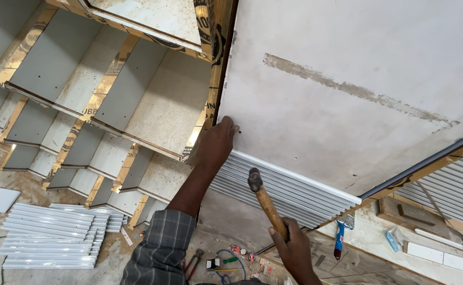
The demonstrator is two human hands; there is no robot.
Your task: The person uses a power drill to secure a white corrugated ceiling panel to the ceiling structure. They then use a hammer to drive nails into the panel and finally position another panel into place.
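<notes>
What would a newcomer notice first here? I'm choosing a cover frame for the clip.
Centre frame, the left hand presses against a pale upright panel, while the right hand grips a wooden-handled hammer below it. Left of them stands a grid of empty shelf compartments, with white ribbed strips stacked on the floor.

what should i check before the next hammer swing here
1. Right hand grips the hammer handle low down: ok.
2. Hammer head raised, apart from the panel: ok.
3. Left hand fingertips pressed on the white panel near its edge: ok.
4. Nail held under those fingertips: cannot tell, too small to see.
5. Fingers out of the strike path: not ok, they sit at the spot.
6. Fluted strips seated below the panel: ok.
</notes>
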